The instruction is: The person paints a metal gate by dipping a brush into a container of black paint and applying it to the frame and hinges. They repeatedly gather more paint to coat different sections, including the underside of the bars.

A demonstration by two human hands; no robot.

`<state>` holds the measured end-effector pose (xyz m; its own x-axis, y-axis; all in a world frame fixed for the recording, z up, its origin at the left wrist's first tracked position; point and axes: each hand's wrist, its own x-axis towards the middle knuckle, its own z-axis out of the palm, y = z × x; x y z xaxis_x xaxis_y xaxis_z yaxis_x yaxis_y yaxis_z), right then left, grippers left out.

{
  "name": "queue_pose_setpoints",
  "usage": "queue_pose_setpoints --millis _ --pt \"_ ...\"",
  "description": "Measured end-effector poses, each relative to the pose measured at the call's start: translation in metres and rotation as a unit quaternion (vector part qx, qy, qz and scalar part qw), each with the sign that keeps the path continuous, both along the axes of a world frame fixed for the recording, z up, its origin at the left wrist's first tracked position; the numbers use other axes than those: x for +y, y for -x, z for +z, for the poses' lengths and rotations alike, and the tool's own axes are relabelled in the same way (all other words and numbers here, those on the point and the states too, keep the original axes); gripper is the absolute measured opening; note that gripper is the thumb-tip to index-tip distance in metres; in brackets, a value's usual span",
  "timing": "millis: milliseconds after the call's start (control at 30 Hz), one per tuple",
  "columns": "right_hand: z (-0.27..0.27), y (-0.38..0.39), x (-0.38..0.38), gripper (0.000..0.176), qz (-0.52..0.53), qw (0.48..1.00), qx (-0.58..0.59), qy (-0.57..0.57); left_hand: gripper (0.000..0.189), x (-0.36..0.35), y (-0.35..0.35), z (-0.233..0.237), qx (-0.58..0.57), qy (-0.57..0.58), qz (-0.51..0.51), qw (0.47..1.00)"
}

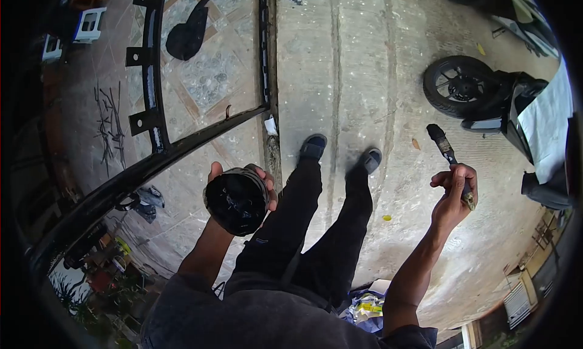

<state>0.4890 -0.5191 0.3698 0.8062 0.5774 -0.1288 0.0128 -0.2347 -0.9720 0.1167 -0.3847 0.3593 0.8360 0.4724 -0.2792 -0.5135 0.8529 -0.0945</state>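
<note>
My left hand (267, 184) is wrapped round a can of black paint (235, 202), its open top facing me. The inside looks dark and glossy. Out to the right, my right hand (456, 191) grips a paintbrush (444, 147) by its handle, with the black-coated bristles pointing up and away from me. Brush and can are well apart. Beside my left hand runs a black metal frame (212, 128) with flat tabs that have holes. Its bars look painted black, with some pale patches.
A motorcycle wheel (460, 87) stands at the right, near a pale sheet (546, 124). Dark thin sticks (110, 127) lie on the tiled floor at left. A white stool (90, 25) is at the upper left. Colourful packaging (368, 306) lies behind my legs.
</note>
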Motion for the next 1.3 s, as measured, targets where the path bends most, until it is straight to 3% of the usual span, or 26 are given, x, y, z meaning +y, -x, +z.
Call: queue_pose_setpoints --millis 267,400,533,667,733,800,833,900,933,967,1000,1033,1300 --pt "-0.008 -0.084 0.117 0.021 0.182 0.983 0.012 -0.010 0.081 -0.025 -0.070 -0.009 -0.014 0.033 0.200 0.979" --pt "0.003 -0.095 0.194 0.022 0.216 0.976 -0.013 -0.033 0.082 -0.023 -0.107 -0.010 -0.039 0.057 0.297 0.952" --pt "0.020 -0.096 0.265 0.030 0.284 0.953 -0.050 -0.093 0.084 0.003 -0.121 -0.012 -0.037 0.077 0.360 0.929" --pt "0.056 -0.098 0.318 0.039 0.327 0.935 0.023 -0.134 0.084 0.038 -0.134 -0.028 -0.047 0.040 0.400 0.914" --pt "0.070 -0.098 0.343 0.042 0.318 0.932 -0.001 -0.173 0.084 0.053 -0.144 -0.031 -0.035 0.043 0.427 0.902" --pt "0.084 -0.075 0.382 0.033 0.302 0.915 -0.098 -0.248 0.084 0.065 -0.156 -0.033 -0.025 0.049 0.454 0.889" --pt "0.085 -0.092 0.395 0.037 0.298 0.881 -0.286 -0.231 0.085 0.071 -0.163 -0.032 -0.025 0.051 0.468 0.882" --pt "0.101 -0.091 0.424 0.065 0.275 0.895 -0.278 -0.214 0.084 0.083 -0.179 -0.031 -0.006 0.067 0.501 0.863" --pt "0.121 -0.073 0.439 0.109 0.262 0.940 -0.080 -0.205 0.084 0.090 -0.189 -0.031 0.001 0.068 0.519 0.852" --pt "0.125 -0.110 0.467 0.047 0.569 0.775 -0.051 -0.271 0.084 0.096 -0.198 -0.032 0.008 0.069 0.536 0.841" --pt "0.144 -0.132 0.482 0.031 0.628 0.748 -0.110 -0.187 0.083 0.102 -0.209 -0.033 0.013 0.066 0.556 0.829" --pt "0.168 -0.145 0.495 0.031 0.675 0.713 -0.168 -0.092 0.082 0.103 -0.221 -0.029 0.020 0.073 0.570 0.818" --pt "0.153 -0.148 0.532 0.033 0.638 0.721 -0.140 -0.230 0.081 0.106 -0.295 -0.013 0.016 0.101 0.665 0.740"
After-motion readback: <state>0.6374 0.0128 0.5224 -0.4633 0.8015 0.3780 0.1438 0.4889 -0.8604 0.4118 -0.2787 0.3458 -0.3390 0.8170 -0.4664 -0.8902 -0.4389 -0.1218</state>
